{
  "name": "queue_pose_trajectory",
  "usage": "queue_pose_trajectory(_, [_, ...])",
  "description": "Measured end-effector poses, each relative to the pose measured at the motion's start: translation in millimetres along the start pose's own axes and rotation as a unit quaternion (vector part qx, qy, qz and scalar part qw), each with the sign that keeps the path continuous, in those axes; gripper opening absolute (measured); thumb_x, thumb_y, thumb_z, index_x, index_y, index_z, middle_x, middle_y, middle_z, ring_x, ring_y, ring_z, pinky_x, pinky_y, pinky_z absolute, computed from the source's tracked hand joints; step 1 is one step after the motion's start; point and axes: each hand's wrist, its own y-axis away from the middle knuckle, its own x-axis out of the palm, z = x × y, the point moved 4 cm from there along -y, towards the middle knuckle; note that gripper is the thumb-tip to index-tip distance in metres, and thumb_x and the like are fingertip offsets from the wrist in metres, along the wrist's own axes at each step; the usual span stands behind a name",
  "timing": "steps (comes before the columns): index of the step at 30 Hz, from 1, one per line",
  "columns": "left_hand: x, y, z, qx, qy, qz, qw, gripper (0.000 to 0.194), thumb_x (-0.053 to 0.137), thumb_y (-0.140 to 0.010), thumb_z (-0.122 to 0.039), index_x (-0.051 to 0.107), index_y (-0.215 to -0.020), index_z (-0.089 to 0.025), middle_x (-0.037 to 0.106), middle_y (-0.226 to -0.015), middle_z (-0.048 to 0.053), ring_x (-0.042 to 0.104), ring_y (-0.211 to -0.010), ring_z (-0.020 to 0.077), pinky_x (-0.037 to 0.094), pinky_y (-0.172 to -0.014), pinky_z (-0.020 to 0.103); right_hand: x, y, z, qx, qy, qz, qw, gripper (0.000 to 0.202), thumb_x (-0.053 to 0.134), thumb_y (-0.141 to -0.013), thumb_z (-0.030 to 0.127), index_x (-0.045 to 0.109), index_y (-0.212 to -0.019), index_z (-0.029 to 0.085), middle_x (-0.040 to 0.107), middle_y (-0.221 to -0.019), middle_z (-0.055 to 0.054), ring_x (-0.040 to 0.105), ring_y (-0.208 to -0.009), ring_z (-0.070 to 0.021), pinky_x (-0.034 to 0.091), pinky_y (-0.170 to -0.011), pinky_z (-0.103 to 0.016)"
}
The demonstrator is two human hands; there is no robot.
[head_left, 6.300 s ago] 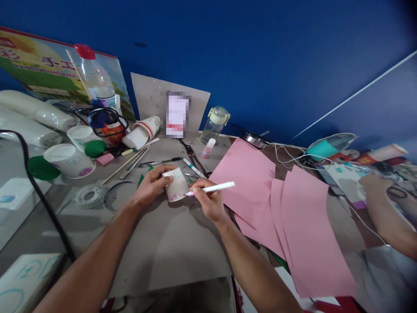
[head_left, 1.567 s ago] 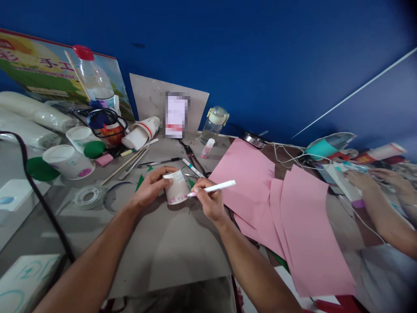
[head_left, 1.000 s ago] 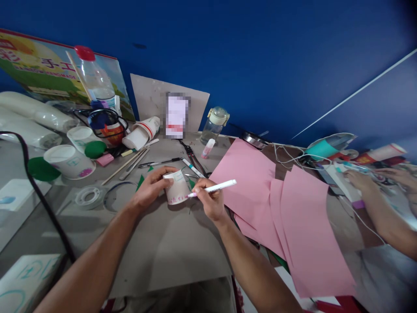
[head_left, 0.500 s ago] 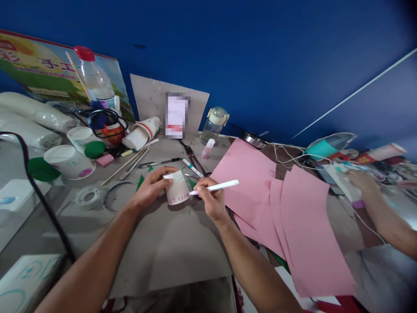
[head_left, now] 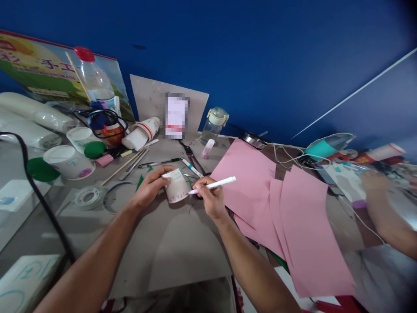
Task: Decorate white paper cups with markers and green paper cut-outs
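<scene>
A white paper cup (head_left: 176,188) rests mouth down and slightly tilted on the grey board, with pink strokes along its lower rim and a green mark near the top. My left hand (head_left: 152,186) grips it from the left, fingers over its base. In my right hand (head_left: 210,198) is a white marker pen (head_left: 221,182), its pink tip at the cup's lower right edge. Behind the cup lie a teal-banded marker (head_left: 191,168) and black-handled pliers (head_left: 190,155). Another decorated paper cup (head_left: 67,163) stands at the left.
Pink paper sheets (head_left: 302,226) spread to the right. A tape roll (head_left: 87,198) lies left of my forearm. At the back stand a glass jar (head_left: 213,126), a glue stick (head_left: 207,148) and a red-capped bottle (head_left: 94,76). Far right, another person's arm (head_left: 387,213) reaches over the table.
The marker tip has shifted slightly along the cup's lower right rim, and the cup has turned a little in my left hand. The other person's hand has moved right and is blurred.
</scene>
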Motion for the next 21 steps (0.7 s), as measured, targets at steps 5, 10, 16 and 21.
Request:
queue_pose_trajectory(5, [0.2, -1.5, 2.3, 0.007, 0.013, 0.011, 1.000, 0.038, 0.058, -0.072, -0.031, 0.064, -0.108, -0.019, 0.066, -0.102, 0.006, 0.059, -0.090, 0.0233, 0.047, -0.077, 0.032, -1.3, -2.3, -9.5, 0.021, -0.046, -0.040, 0.998, 0.027, 0.057, -0.087, 0.043, 0.067, -0.082, 0.018, 0.056, -0.060, 0.002, 0.051, -0.058, -0.0124, 0.042, -0.059, -0.026])
queue_pose_trajectory(10, [1.1, -1.1, 2.4, 0.005, -0.002, 0.016, 1.000, 0.037, 0.057, -0.072, -0.028, 0.064, -0.108, -0.019, 0.065, -0.105, 0.006, 0.058, -0.094, 0.0240, 0.046, -0.080, 0.033, -2.6, -3.0, -4.0, 0.024, 0.005, -0.077, 0.997, 0.042, 0.046, -0.094, 0.048, 0.061, -0.117, 0.017, 0.062, -0.061, 0.002, 0.058, -0.065, -0.0149, 0.047, -0.070, -0.030])
queue_pose_trajectory(16, [-0.2, -2.7, 3.9, -0.005, 0.008, -0.015, 1.000, 0.042, 0.057, -0.070, -0.029, 0.061, -0.111, -0.018, 0.065, -0.103, 0.006, 0.058, -0.092, 0.0243, 0.047, -0.081, 0.037, -7.7, -5.1, -0.2, 0.025, 0.084, -0.091, 0.992, 0.036, 0.051, -0.092, 0.042, 0.062, -0.115, 0.018, 0.060, -0.066, 0.001, 0.057, -0.064, -0.0143, 0.047, -0.065, -0.027])
queue_pose_trajectory(21, [-1.5, -3.3, 3.5, 0.008, 0.019, -0.024, 0.999, 0.038, 0.059, -0.073, -0.030, 0.063, -0.109, -0.018, 0.066, -0.101, 0.005, 0.058, -0.089, 0.0218, 0.046, -0.080, 0.033, -3.1, -5.5, -2.6, 0.019, 0.070, -0.048, 0.996, 0.029, 0.055, -0.085, 0.028, 0.063, -0.111, 0.020, 0.062, -0.080, -0.001, 0.054, -0.064, -0.0139, 0.045, -0.059, -0.026])
